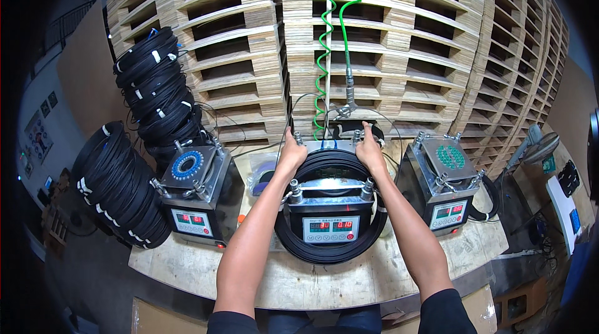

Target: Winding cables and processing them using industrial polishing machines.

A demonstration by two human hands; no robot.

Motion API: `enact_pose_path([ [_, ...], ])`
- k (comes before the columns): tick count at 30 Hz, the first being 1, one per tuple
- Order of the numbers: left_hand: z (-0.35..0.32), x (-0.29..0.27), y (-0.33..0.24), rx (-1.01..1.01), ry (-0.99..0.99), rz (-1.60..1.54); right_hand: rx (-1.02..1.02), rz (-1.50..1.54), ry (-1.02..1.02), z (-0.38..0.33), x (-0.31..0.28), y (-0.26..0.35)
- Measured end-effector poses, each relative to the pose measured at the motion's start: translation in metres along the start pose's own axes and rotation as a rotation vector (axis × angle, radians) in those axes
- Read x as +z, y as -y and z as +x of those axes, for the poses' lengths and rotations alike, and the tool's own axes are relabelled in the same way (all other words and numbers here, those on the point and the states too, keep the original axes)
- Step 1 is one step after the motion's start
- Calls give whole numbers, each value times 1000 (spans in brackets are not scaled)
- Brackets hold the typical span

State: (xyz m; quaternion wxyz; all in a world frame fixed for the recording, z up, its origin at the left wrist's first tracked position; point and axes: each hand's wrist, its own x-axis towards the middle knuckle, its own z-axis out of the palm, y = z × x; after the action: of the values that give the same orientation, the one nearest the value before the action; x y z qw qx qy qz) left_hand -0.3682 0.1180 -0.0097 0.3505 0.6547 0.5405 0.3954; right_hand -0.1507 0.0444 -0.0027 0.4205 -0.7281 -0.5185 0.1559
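A large coil of black cable [331, 254] loops around the middle test box [337, 210], which has a metal top and a lit red display. The coil's near side hangs in front of the box, below its panel. Its far side rises over the top plate. My left hand [293, 152] is closed at the coil's far left edge, beside a corner post. My right hand [372, 152] is closed at the far right edge, near the opposite post. One finger of each hand points forward. The other fingers are partly hidden, and so is most of the box's top.
A box with a blue connector ring [187, 164] stands left, one with green connectors [449, 157] right. Stacked black cable coils [118, 187] crowd the table's [218, 278] left end. Behind rise wooden pallets [387, 34]. A green coiled air hose [343, 22] hangs above the middle.
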Motion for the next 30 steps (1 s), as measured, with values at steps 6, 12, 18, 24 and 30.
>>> enact_pose_path([
  [6, -9, -4, -15, -62, -15, 35, -99, 41, -61, -3, -4, 3],
  [12, -5, -3, -11, -17, -31, 43, -110, 46, -95, 0, -1, 0],
  [18, 1, -1, 1, -16, 17, -61, -63, -156, -130, -1, 1, 0],
  [24, -7, -4, -8, -65, 17, 62, -191, -105, -171, -3, 1, -4],
  [30, -5, -4, -10, -75, -25, 170, -247, 35, -158, 0, 1, -5],
])
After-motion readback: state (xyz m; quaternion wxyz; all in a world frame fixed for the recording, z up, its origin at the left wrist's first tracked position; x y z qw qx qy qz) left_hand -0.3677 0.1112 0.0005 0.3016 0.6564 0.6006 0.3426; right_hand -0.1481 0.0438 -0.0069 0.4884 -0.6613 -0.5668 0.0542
